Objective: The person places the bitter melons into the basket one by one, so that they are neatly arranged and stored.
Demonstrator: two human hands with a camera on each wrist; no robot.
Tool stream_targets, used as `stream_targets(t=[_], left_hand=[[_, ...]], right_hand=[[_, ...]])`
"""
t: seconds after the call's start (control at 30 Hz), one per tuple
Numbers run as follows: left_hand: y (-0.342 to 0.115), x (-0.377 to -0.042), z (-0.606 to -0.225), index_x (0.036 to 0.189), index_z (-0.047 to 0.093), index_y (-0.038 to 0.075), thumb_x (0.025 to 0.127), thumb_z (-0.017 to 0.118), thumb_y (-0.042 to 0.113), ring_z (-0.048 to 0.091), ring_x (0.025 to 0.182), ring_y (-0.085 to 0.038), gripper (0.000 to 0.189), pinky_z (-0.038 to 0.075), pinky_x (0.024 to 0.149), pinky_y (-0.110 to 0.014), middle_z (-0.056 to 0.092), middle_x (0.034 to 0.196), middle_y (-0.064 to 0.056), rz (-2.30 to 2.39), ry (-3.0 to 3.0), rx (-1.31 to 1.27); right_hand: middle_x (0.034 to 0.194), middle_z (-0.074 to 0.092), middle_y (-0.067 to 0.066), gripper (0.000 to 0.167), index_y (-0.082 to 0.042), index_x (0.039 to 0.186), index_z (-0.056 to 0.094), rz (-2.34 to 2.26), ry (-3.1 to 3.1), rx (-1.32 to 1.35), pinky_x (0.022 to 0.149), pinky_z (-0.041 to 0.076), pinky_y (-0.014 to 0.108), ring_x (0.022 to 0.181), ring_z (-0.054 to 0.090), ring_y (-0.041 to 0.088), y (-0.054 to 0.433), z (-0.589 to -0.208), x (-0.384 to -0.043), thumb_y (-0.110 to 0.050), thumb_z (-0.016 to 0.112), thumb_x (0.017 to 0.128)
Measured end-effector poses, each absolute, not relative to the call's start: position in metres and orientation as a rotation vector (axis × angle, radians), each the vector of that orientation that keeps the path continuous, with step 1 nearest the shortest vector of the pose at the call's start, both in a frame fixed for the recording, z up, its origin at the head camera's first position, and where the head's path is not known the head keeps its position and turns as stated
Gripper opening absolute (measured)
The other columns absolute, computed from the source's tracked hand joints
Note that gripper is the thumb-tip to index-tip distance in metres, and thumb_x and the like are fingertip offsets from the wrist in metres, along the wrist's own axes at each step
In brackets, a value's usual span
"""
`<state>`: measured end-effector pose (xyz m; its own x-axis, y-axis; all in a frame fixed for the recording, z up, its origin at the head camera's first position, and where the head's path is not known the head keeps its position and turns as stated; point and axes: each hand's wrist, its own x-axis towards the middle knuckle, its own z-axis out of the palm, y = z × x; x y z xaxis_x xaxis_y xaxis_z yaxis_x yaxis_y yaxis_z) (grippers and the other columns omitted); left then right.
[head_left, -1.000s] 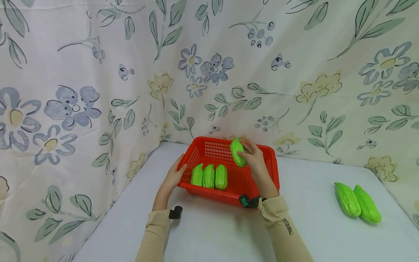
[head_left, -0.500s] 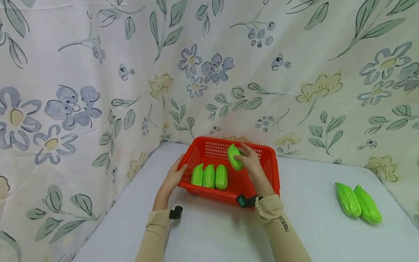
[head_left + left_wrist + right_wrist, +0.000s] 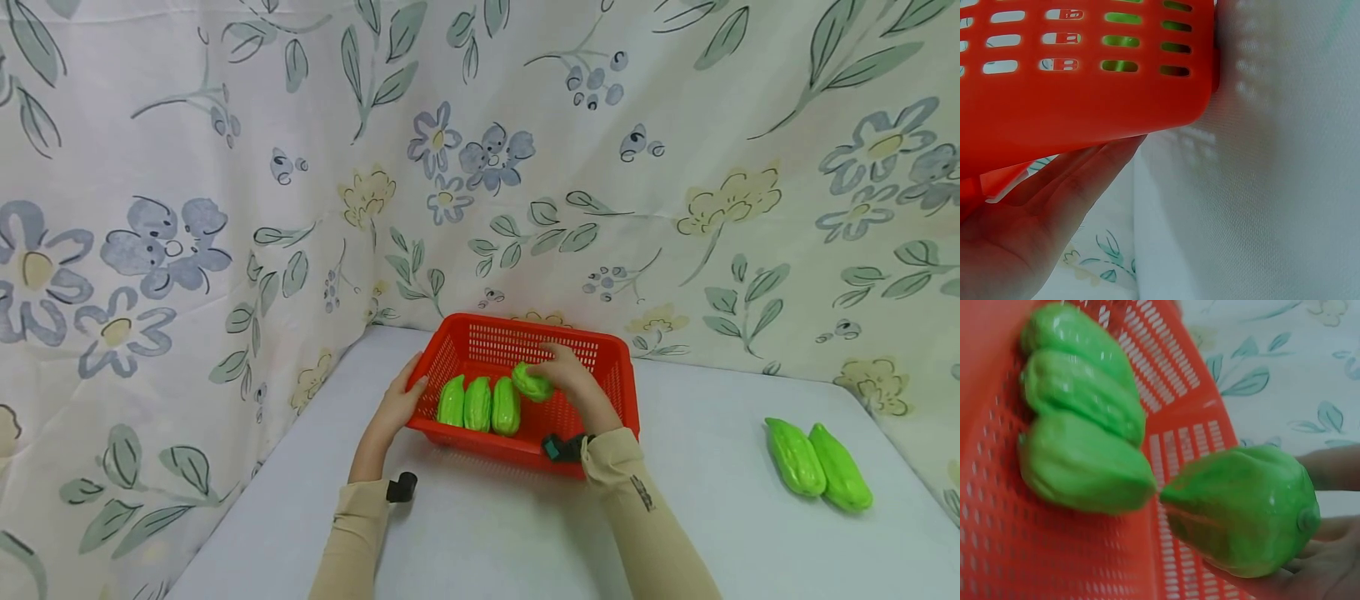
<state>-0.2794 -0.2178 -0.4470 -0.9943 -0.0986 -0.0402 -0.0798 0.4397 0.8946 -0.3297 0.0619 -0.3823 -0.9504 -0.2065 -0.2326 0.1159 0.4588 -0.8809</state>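
A red plastic basket [image 3: 495,446] with slotted walls stands on the white table. My left hand [image 3: 396,408] holds its left rim, thumb over the edge; in the left wrist view its fingers lie against the basket's outside. Three glossy green papaya-like fruits [image 3: 477,404] lie side by side in the basket's left part. My right hand [image 3: 567,371] grips another such green fruit [image 3: 531,383] inside the basket's walls, just right of the row. In the right wrist view this held fruit [image 3: 1241,512] points its tapered end at the nearest lying fruit [image 3: 1085,465].
Two more green fruits [image 3: 797,458] lie together on the table at the far right. A flowered cloth [image 3: 480,167] hangs behind the basket and along the left side. White table surface [image 3: 697,450] lies between the basket and those two fruits.
My right hand has moved left and lower into the basket with the green fruit, which has tilted toward the row. The left hand and the basket have stayed in place.
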Motion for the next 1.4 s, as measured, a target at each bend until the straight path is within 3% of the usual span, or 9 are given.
stream_targets(t=[0.13,0.2,0.43,0.5,0.73,0.9,1.2,1.4], left_hand=[[-0.218,-0.280,-0.447,0.157,0.020,0.023,0.104,0.042,0.027,0.040,0.135,-0.038,0.057,0.035,0.108,-0.061,0.029,0.159,-0.017,-1.648,-2.651,0.167],[-0.218,-0.279,-0.447,0.157,0.021,0.022,0.104,0.042,0.027,0.040,0.135,-0.038,0.057,0.035,0.108,-0.061,0.029,0.159,-0.017,-1.643,-2.651,0.167],[-0.217,-0.279,-0.446,0.157,0.020,0.022,0.104,0.042,0.027,0.040,0.134,-0.038,0.058,0.036,0.108,-0.060,0.029,0.158,-0.018,-1.658,-2.650,0.165],[-0.217,-0.280,-0.447,0.157,0.020,0.023,0.104,0.042,0.027,0.040,0.134,-0.038,0.057,0.036,0.108,-0.060,0.029,0.159,-0.018,-1.661,-2.649,0.167],[-0.216,-0.280,-0.446,0.157,0.021,0.022,0.104,0.042,0.027,0.044,0.129,-0.037,0.057,0.039,0.105,-0.059,0.033,0.156,-0.018,-1.654,-2.647,0.169],[-0.216,-0.280,-0.446,0.157,0.021,0.022,0.104,0.042,0.027,0.045,0.129,-0.036,0.057,0.040,0.105,-0.058,0.032,0.157,-0.018,-1.664,-2.643,0.160],[-0.216,-0.280,-0.447,0.157,0.020,0.023,0.104,0.042,0.028,0.046,0.126,-0.034,0.058,0.041,0.104,-0.056,0.032,0.157,-0.017,-1.655,-2.647,0.172],[-0.217,-0.280,-0.448,0.157,0.020,0.023,0.104,0.043,0.026,0.045,0.127,-0.034,0.058,0.040,0.106,-0.057,0.032,0.157,-0.017,-1.665,-2.644,0.171]], right_hand=[[0.154,0.032,0.025,0.065,0.004,0.150,0.030,-1.369,2.432,-0.121,0.079,0.045,0.030,0.100,0.050,0.024,0.061,-0.380,-0.332,-0.011,0.058,0.093],[0.153,0.033,0.025,0.064,0.005,0.149,0.031,-1.300,2.445,-0.142,0.080,0.045,0.031,0.102,0.050,0.025,0.060,-0.379,-0.334,-0.011,0.058,0.093],[0.157,0.025,0.023,0.064,0.002,0.150,0.030,-1.201,2.438,-0.161,0.105,0.042,0.048,0.134,0.040,0.038,0.059,-0.378,-0.333,-0.015,0.057,0.094],[0.159,0.021,0.023,0.063,0.001,0.151,0.026,-1.239,2.399,-0.161,0.106,0.041,0.053,0.137,0.037,0.041,0.059,-0.379,-0.331,-0.015,0.054,0.097],[0.161,0.014,0.021,0.064,-0.004,0.154,0.021,-1.301,2.312,-0.126,0.102,0.043,0.057,0.138,0.036,0.044,0.063,-0.381,-0.330,-0.019,0.051,0.099],[0.158,0.024,0.023,0.065,-0.002,0.153,0.023,-1.226,2.335,-0.138,0.104,0.042,0.056,0.134,0.041,0.044,0.071,-0.383,-0.326,-0.025,0.051,0.099],[0.152,0.029,0.026,0.067,0.001,0.151,0.023,-1.324,2.198,-0.112,0.080,0.057,0.047,0.125,0.048,0.050,0.076,-0.389,-0.327,-0.027,0.054,0.099],[0.153,0.029,0.025,0.067,0.001,0.151,0.022,-1.346,2.185,-0.127,0.080,0.057,0.048,0.126,0.047,0.051,0.077,-0.388,-0.325,-0.029,0.053,0.099]])
